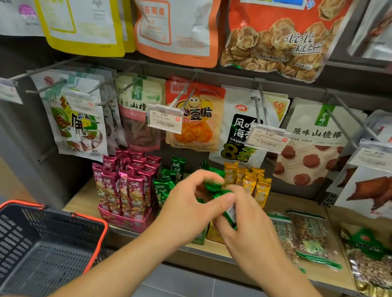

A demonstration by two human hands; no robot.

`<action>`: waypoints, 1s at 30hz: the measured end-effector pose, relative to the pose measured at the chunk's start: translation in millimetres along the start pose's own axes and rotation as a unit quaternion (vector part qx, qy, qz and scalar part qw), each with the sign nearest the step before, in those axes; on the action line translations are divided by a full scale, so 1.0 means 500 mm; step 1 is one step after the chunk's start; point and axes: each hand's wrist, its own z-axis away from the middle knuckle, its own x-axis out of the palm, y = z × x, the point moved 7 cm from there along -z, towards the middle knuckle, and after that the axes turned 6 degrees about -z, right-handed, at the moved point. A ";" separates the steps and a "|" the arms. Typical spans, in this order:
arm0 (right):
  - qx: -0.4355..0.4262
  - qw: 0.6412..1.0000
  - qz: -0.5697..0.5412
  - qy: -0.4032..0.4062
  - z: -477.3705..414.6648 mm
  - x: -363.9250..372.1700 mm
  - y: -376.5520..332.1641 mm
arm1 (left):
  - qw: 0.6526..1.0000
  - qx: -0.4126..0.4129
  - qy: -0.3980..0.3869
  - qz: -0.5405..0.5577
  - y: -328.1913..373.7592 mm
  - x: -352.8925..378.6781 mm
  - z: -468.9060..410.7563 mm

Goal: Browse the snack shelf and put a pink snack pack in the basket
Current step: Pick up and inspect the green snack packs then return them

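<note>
Several pink snack packs (126,184) stand upright in a pink display box on the wooden shelf (289,201). Right of them are green packs (164,184) and yellow packs (252,182). My left hand (187,209) and my right hand (247,226) meet in front of the green packs and both pinch one green snack pack (219,193) between their fingers. The black basket (63,213) with an orange rim sits at the lower left, with nothing in it that I can see.
Bags of snacks hang on metal pegs above the shelf, with price tags (165,120) sticking out toward me. Flat bags of nuts (312,236) lie on the shelf to the right. A grey upright post (24,152) stands at the left. Grey floor tiles show below.
</note>
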 end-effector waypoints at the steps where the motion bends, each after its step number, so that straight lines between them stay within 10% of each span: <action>1: -0.009 1.000 0.018 0.001 0.001 0.002 -0.004 | 1.000 0.009 0.014 -0.010 0.004 -0.003 -0.001; 30: 0.018 0.978 -0.157 -0.137 0.000 0.026 0.023 | 0.976 -0.070 0.082 0.187 -0.066 -0.093 -0.058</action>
